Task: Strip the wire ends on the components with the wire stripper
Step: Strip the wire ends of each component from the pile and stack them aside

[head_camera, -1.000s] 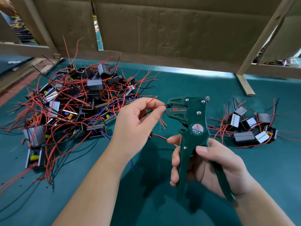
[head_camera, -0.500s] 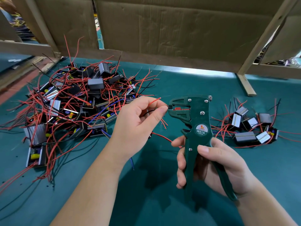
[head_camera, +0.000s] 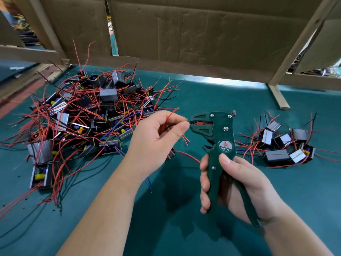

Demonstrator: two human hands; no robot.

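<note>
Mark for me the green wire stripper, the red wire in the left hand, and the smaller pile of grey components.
Green wire stripper (head_camera: pixel 224 146): head view, round label.
Red wire (head_camera: pixel 172 113): head view, free end.
Smaller pile (head_camera: pixel 276 156): head view, grey block.

My right fingers (head_camera: pixel 204 183) hold the dark green wire stripper (head_camera: pixel 222 132) upright, jaws pointing left. Just left of the jaws, my left fingers (head_camera: pixel 181 127) pinch a thin red wire (head_camera: pixel 170 115). A big tangled pile of components (head_camera: pixel 88 124) lies left of the stripper, and a smaller group (head_camera: pixel 284 145) lies to its right.
</note>
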